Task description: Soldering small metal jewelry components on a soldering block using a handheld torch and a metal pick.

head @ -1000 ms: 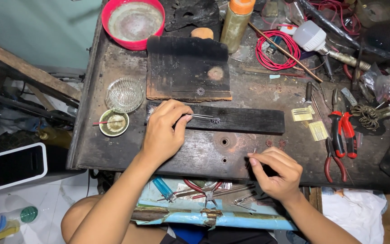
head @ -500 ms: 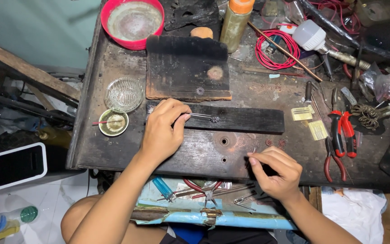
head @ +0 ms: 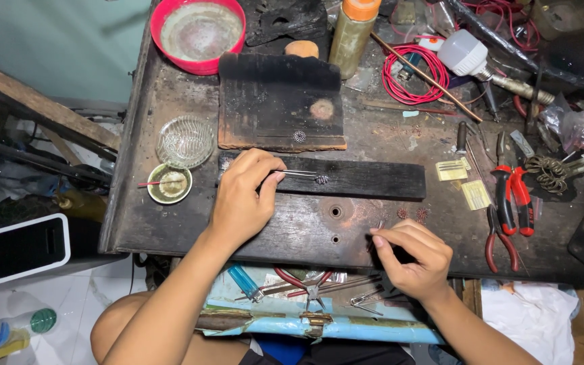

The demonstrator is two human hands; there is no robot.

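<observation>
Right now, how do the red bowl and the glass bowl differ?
The red bowl is opaque, larger, and sits at the bench's far edge; the glass bowl is clear, ribbed, smaller, and sits nearer the left hand. The red bowl holds a grey residue. Both are round and stand upright.

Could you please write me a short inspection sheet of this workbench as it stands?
Surface: dark, worn workbench, scorched and stained.
Job's things: tweezers in the left hand, tips at a small metal piece on a charred wooden strip; right hand pinches something too small to tell.
Clutter: red bowl, glass dish, small tin, red pliers, bottle, charred board.
Fingers: both hands' pinched shut.
Cables: coiled red wire.
Surroundings: tray of tools at the lap; white box on the floor.
</observation>
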